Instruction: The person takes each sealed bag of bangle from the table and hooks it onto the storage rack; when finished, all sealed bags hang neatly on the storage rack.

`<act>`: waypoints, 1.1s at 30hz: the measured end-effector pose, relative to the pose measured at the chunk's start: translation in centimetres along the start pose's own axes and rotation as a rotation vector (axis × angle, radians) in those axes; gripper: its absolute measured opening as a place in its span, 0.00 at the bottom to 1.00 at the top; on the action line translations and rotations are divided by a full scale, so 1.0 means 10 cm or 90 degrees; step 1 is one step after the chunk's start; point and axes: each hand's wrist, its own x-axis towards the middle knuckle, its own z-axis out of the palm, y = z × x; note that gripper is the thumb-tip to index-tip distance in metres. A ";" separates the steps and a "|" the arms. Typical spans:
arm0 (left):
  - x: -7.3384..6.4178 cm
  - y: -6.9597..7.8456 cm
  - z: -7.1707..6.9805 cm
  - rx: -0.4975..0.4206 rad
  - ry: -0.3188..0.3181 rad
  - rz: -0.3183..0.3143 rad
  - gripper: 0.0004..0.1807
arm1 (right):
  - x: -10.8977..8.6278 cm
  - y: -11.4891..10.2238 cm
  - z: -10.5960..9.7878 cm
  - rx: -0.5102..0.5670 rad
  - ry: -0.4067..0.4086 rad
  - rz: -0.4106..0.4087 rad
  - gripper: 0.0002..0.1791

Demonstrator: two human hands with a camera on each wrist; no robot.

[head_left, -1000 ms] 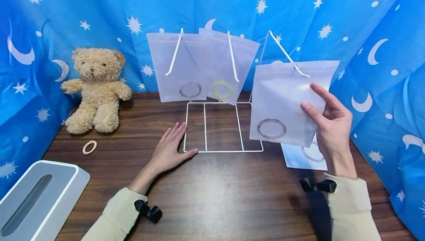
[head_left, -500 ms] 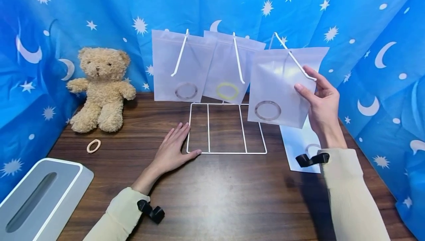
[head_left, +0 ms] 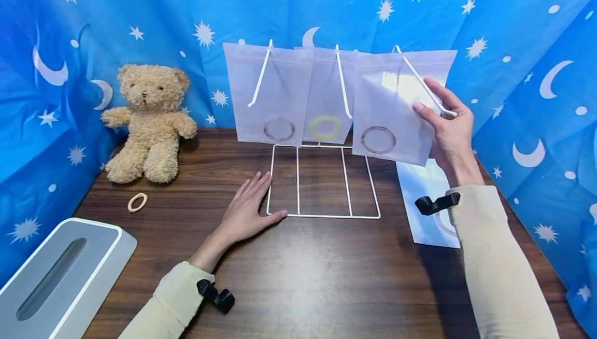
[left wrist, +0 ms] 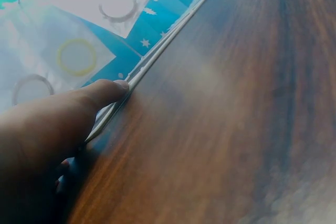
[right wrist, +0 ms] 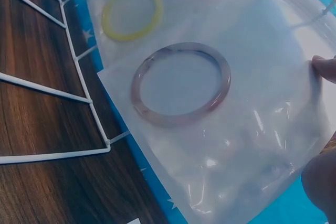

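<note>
A white wire rack (head_left: 322,216) with three arms carries translucent zip bags. My left hand (head_left: 244,209) rests flat on the table, its fingers and thumb touching the base's left corner. My right hand (head_left: 450,131) has thumb and index finger against the front of the right bag (head_left: 410,137), on either side of the hook (head_left: 422,82). A brown-grey bangle (right wrist: 181,119) lies in this bag's lower corner. The middle bag (head_left: 331,95) holds a yellow bangle (head_left: 325,127). The left bag (head_left: 266,90) contains another greyish bangle (head_left: 279,129).
Another bag (head_left: 415,199) lies on the table under my right wrist, partly hidden. A teddy bear (head_left: 151,121) sits at the back left, with a small beige ring (head_left: 137,202) before it. A grey-white box (head_left: 107,266) stands front left. Star-patterned blue cloth (head_left: 210,7) surrounds the table.
My right hand has moved back and up, and the right bag has slid farther back along its hook. The left hand keeps its place at the base. The head view has shifted slightly.
</note>
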 end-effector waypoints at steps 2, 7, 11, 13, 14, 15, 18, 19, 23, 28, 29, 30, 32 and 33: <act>0.00 0.00 0.00 -0.001 -0.001 0.002 0.54 | 0.00 0.00 -0.01 0.005 -0.001 -0.001 0.30; 0.00 0.02 0.01 -0.001 0.011 0.011 0.55 | -0.01 0.00 -0.03 0.004 -0.010 0.002 0.30; 0.01 0.03 0.02 -0.001 0.014 0.016 0.55 | -0.01 -0.01 -0.06 0.000 -0.012 0.005 0.29; 0.01 0.03 0.02 -0.004 0.014 0.016 0.55 | -0.01 -0.01 -0.08 0.004 -0.017 0.005 0.29; 0.01 0.03 0.03 -0.004 0.015 0.016 0.55 | -0.01 -0.02 -0.09 0.004 -0.022 0.004 0.29; 0.02 0.03 0.03 -0.003 0.015 0.016 0.55 | -0.02 -0.02 -0.10 0.005 -0.027 0.004 0.28; 0.02 0.03 0.03 -0.001 0.015 0.016 0.54 | -0.04 -0.03 -0.15 0.016 -0.046 0.003 0.27; 0.02 0.02 0.03 0.001 0.014 0.016 0.54 | -0.05 -0.04 -0.17 0.020 -0.053 0.001 0.27; 0.02 0.02 0.03 0.002 0.011 0.015 0.54 | -0.09 -0.08 -0.28 0.063 -0.064 -0.026 0.26; 0.01 0.00 0.01 0.008 0.007 0.007 0.55 | -0.19 -0.16 -0.48 0.068 -0.070 -0.058 0.26; 0.01 0.00 0.01 0.009 0.006 0.005 0.55 | -0.22 -0.17 -0.52 0.055 -0.068 -0.061 0.26; 0.01 0.00 0.01 0.010 0.004 0.004 0.55 | -0.26 -0.18 -0.56 0.034 -0.065 -0.061 0.26; 0.00 0.00 0.01 0.009 0.002 0.005 0.56 | -0.33 -0.18 -0.65 -0.015 -0.056 -0.052 0.25; 0.00 0.00 0.01 0.009 0.001 0.005 0.56 | -0.37 -0.18 -0.70 -0.039 -0.053 -0.052 0.24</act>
